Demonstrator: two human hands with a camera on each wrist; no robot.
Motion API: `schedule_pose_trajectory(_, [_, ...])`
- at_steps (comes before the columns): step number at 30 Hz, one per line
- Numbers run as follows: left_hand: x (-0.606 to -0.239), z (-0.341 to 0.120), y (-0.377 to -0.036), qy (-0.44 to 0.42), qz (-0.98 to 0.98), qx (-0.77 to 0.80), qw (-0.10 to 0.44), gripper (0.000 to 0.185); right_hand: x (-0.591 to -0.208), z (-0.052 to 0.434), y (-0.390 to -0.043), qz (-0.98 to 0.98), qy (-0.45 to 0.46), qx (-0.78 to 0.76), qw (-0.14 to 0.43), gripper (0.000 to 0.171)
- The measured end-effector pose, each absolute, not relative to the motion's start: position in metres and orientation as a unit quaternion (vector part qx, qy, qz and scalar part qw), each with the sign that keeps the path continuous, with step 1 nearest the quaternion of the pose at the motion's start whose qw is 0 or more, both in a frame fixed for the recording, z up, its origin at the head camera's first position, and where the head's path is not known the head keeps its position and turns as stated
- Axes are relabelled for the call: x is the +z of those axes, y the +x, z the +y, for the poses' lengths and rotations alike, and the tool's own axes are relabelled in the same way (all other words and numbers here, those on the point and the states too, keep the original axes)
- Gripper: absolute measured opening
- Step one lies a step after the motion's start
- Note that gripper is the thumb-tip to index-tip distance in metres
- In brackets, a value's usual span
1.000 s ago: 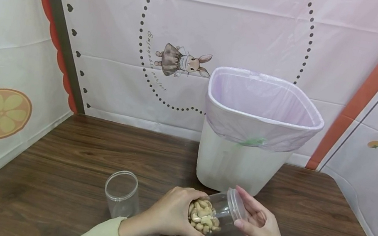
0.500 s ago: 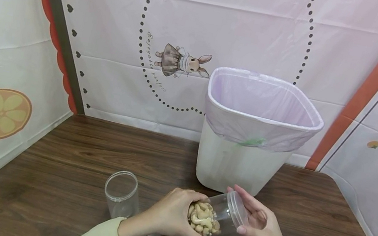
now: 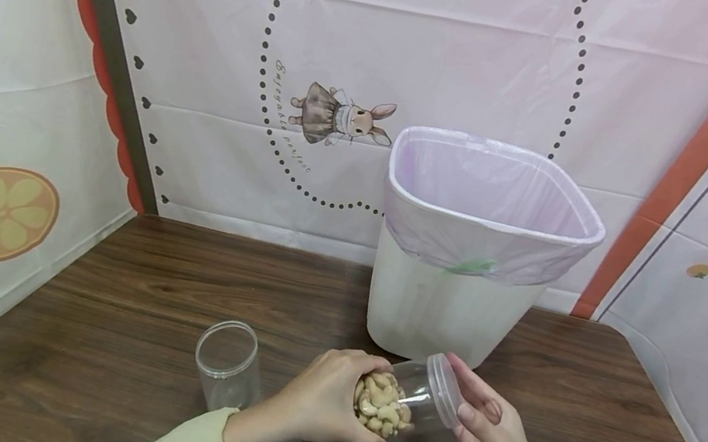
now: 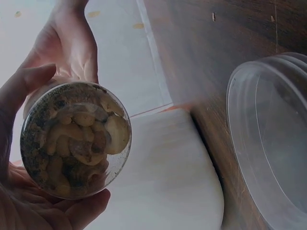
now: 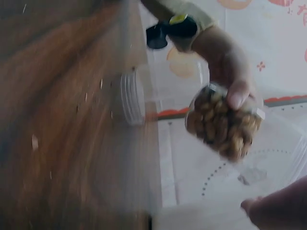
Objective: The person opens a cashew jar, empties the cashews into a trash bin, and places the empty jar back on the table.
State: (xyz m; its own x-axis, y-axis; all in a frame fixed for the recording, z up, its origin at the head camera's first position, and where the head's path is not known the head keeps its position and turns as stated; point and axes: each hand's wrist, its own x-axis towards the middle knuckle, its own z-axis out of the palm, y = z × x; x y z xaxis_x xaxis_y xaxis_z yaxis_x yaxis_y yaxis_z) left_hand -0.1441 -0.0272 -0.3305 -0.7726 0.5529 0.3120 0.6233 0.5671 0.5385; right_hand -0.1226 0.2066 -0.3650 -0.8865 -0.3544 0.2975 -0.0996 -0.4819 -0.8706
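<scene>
Left fingers (image 3: pixel 367 364) grip the cashew jar (image 3: pixel 409 398); backdrop lettering (image 3: pixel 279 94) reads “Enjoyable perfect”.

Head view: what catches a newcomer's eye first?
The white bin with its lilac liner probably comes first, at the back of the wood-grain table, right of centre. Next is the tilted clear jar of cashews in front of it, gripped by the left hand while the right hand pinches its lid.

The bin (image 3: pixel 431 310) blocks behind the nut jar (image 3: pixel 404 396); tabletop (image 3: pixel 238 272) leftward lies open.
</scene>
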Motion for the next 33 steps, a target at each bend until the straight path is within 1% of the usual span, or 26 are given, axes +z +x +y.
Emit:
schedule_pose_trajectory(7, [-0.331,-0.025,-0.143,-0.325,-0.894,-0.3,0.078,0.063,-0.36,0.197,-0.111,0.542,-0.105,-0.833,0.048,0.064])
schedule_pose_trajectory(10, [-0.331,-0.024,-0.143,-0.324,-0.896,-0.292,0.085,0.061,-0.357,0.193,-0.11,0.561,-0.07,-0.824,0.038,0.063])
schedule_pose_trajectory(16, [-0.331,-0.023,-0.142,-0.329,-0.895,-0.284,0.095,0.059,-0.353,0.188,-0.11,0.588,-0.043,-0.807,0.026,0.063])
schedule_pose_trajectory(22, [-0.332,-0.024,-0.142,-0.329,-0.894,-0.29,0.091,0.061,-0.353,0.189,-0.11,0.599,-0.053,-0.799,0.021,0.063])
schedule_pose_trajectory(28, [-0.333,-0.026,-0.142,-0.333,-0.891,-0.299,0.082,0.066,-0.355,0.193,-0.112,0.588,-0.102,-0.802,0.031,0.065])
schedule_pose_trajectory(33, [-0.333,-0.027,-0.143,-0.336,-0.883,-0.32,0.068,0.065,-0.356,0.197,-0.115,0.585,-0.141,-0.798,0.04,0.065])
